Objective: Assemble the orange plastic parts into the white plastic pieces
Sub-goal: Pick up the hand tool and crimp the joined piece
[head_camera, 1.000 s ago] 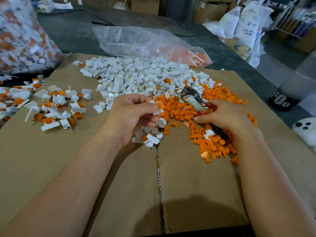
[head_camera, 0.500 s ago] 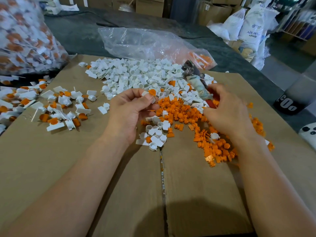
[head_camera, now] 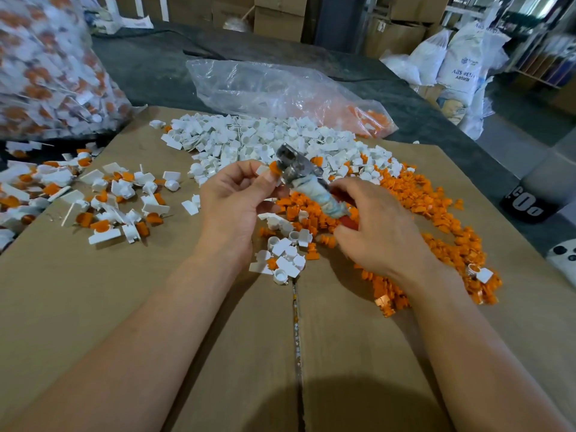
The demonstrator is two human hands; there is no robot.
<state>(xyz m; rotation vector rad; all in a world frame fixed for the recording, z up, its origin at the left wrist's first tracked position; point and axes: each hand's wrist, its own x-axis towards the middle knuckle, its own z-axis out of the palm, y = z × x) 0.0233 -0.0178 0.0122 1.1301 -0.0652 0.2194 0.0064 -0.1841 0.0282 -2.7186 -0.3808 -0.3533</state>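
My left hand (head_camera: 237, 198) pinches a small white piece with an orange part (head_camera: 273, 168) set in it, held above the cardboard. My right hand (head_camera: 374, 232) grips a tape-wrapped tool (head_camera: 308, 179) with a red handle; its metal head touches the orange part. A heap of white pieces (head_camera: 265, 145) lies behind the hands. Loose orange parts (head_camera: 436, 210) spread to the right and under my right wrist. A few white pieces (head_camera: 283, 257) lie between my wrists.
Assembled white-and-orange pieces (head_camera: 103, 201) are scattered at the left on the cardboard sheet (head_camera: 156, 307). A full clear bag (head_camera: 46, 67) stands at the far left, a flatter plastic bag (head_camera: 280, 88) at the back. A black container (head_camera: 526, 204) sits off the right edge.
My right hand lifted the tool off the orange pile and swung its head left onto the piece. My left hand raised that piece slightly.
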